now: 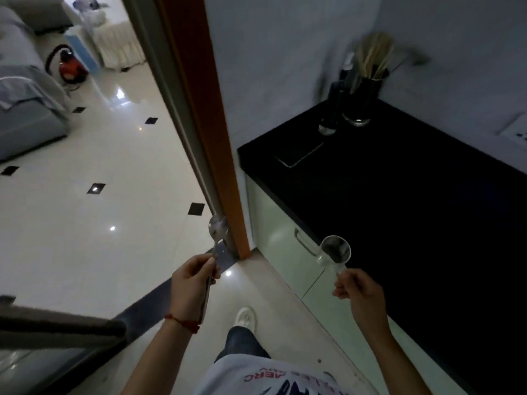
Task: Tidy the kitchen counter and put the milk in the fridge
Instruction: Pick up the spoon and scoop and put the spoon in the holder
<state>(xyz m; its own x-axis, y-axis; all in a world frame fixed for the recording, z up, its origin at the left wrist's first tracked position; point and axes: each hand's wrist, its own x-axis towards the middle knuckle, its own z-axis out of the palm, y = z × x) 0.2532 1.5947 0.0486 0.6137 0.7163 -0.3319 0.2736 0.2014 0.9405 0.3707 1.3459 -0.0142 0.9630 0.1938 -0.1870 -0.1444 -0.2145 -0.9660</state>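
My left hand (pixel 191 283) grips the handle of a metal spoon (pixel 217 227), whose bowl points up and away, over the floor by the door frame. My right hand (pixel 356 289) pinches the handle of a clear plastic scoop (pixel 336 251), held above the front edge of the black kitchen counter (pixel 399 201). At the counter's far corner stands a dark utensil holder (pixel 363 101) filled with chopsticks and a ladle, with a dark bottle (pixel 332 109) just left of it. No milk or fridge is in view.
A flat dark tray or board (pixel 299 153) lies near the counter's left end. An orange door frame (pixel 205 124) stands left of the counter. Beyond it are a glossy tiled floor (pixel 85 195), a sofa (pixel 22 104) and a red vacuum (pixel 71 71). A wall socket (pixel 516 132) is at right.
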